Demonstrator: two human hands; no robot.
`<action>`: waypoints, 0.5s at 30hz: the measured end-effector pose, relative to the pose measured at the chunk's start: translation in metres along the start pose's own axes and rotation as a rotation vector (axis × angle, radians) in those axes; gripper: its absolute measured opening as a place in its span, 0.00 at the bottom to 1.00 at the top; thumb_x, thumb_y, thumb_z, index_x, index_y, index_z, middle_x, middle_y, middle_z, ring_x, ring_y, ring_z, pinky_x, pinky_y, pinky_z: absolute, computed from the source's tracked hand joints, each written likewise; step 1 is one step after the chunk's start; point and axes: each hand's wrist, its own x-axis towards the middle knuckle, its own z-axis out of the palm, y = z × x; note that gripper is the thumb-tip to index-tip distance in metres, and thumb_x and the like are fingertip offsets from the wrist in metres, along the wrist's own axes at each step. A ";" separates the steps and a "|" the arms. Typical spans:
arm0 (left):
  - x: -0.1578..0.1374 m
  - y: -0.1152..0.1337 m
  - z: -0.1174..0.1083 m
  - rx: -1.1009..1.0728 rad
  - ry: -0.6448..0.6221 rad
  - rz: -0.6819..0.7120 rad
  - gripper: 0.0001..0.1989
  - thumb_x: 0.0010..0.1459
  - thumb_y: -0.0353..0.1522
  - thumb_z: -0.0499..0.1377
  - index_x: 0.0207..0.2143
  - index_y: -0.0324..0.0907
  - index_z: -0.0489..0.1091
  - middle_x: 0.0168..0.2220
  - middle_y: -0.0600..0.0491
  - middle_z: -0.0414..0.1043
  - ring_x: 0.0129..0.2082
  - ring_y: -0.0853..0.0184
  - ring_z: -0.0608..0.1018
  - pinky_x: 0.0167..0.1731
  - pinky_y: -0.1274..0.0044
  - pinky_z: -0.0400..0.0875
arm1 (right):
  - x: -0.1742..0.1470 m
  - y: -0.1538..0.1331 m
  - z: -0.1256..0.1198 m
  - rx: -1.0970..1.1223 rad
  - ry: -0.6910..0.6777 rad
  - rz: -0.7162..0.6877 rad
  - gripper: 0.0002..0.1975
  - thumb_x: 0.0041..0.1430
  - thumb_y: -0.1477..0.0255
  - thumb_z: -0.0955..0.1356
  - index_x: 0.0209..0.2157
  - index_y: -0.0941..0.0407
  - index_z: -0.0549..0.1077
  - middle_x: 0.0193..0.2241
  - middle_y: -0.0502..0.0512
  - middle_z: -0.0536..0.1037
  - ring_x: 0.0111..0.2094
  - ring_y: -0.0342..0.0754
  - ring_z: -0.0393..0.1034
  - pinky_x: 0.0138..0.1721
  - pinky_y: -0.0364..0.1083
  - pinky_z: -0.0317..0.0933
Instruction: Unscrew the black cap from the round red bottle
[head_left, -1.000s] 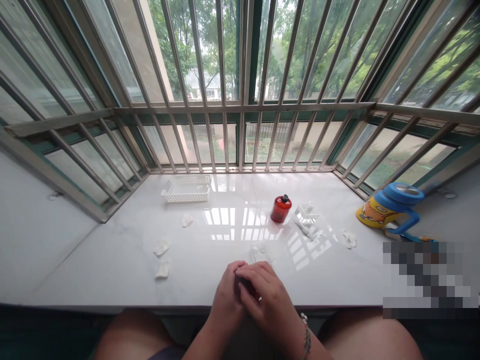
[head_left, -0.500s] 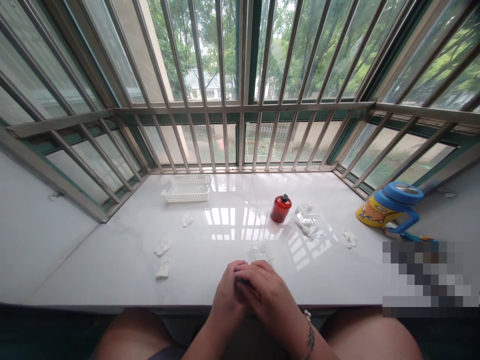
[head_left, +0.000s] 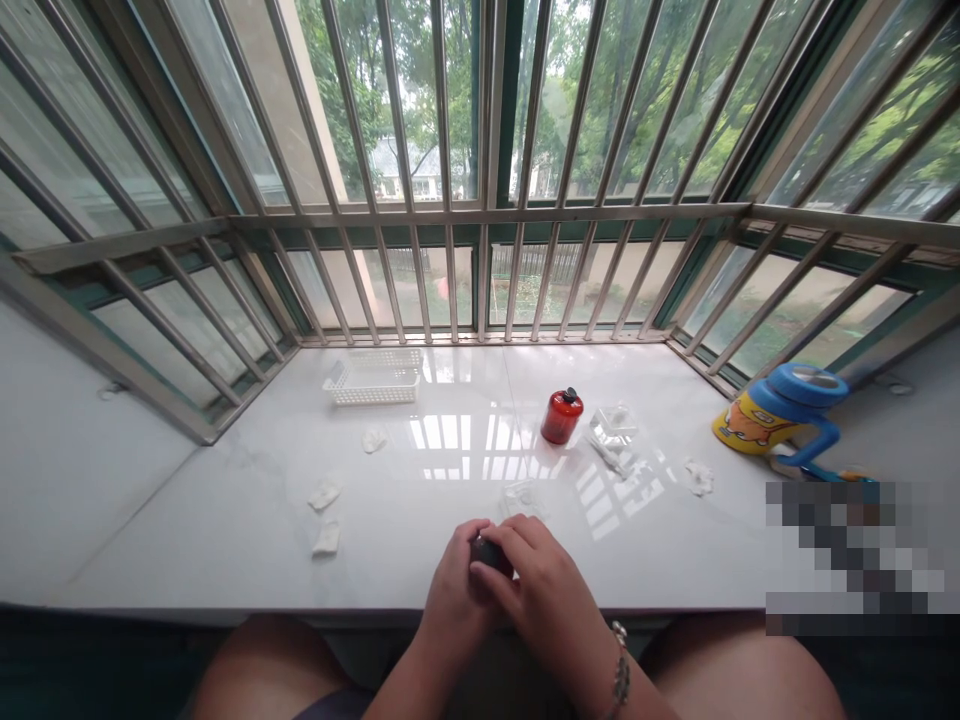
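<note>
At the near edge of the white surface, both hands meet over a small dark object. Left hand wraps it from the left, right hand grips it from the right with fingers curled over its top; only a dark sliver shows between them, so what it is cannot be told. A bracelet sits on the right wrist. Just beyond the hands lies a clear plastic piece. Farther back stands a red canister with a black cap, crumpled clear wrapping just beside it. White basket at far left; white scraps near left; a yellow-and-blue cup at far right.
</note>
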 end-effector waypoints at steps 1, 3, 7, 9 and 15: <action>0.000 -0.001 0.000 -0.003 -0.002 0.005 0.31 0.56 0.36 0.68 0.61 0.45 0.67 0.58 0.44 0.77 0.56 0.52 0.81 0.58 0.59 0.78 | 0.001 -0.001 -0.002 0.005 -0.010 -0.007 0.16 0.63 0.78 0.75 0.49 0.51 0.75 0.43 0.55 0.79 0.44 0.57 0.75 0.46 0.57 0.76; -0.001 -0.001 0.000 -0.009 -0.006 0.011 0.29 0.57 0.35 0.67 0.60 0.45 0.67 0.58 0.44 0.77 0.55 0.53 0.82 0.56 0.61 0.79 | 0.002 -0.002 -0.006 0.019 -0.034 -0.025 0.17 0.64 0.80 0.73 0.52 0.51 0.75 0.44 0.56 0.79 0.45 0.56 0.75 0.47 0.57 0.76; 0.000 -0.001 0.001 -0.032 -0.014 0.019 0.28 0.58 0.34 0.65 0.60 0.44 0.67 0.57 0.44 0.77 0.54 0.53 0.82 0.52 0.63 0.80 | 0.002 0.000 -0.010 0.031 -0.070 -0.076 0.21 0.65 0.82 0.71 0.56 0.51 0.74 0.48 0.57 0.80 0.48 0.55 0.76 0.51 0.57 0.77; 0.001 0.001 0.002 -0.037 -0.002 0.026 0.29 0.57 0.34 0.66 0.60 0.44 0.68 0.56 0.44 0.77 0.52 0.53 0.82 0.50 0.64 0.81 | 0.002 0.002 -0.011 0.039 -0.063 -0.118 0.22 0.66 0.83 0.69 0.58 0.51 0.74 0.50 0.57 0.80 0.49 0.55 0.76 0.52 0.55 0.77; 0.004 0.009 0.003 -0.035 -0.030 0.053 0.26 0.56 0.35 0.69 0.57 0.45 0.71 0.51 0.46 0.79 0.47 0.54 0.83 0.48 0.64 0.81 | 0.001 0.004 -0.016 0.121 0.004 -0.225 0.23 0.73 0.80 0.63 0.65 0.49 0.70 0.55 0.60 0.77 0.53 0.52 0.75 0.55 0.52 0.76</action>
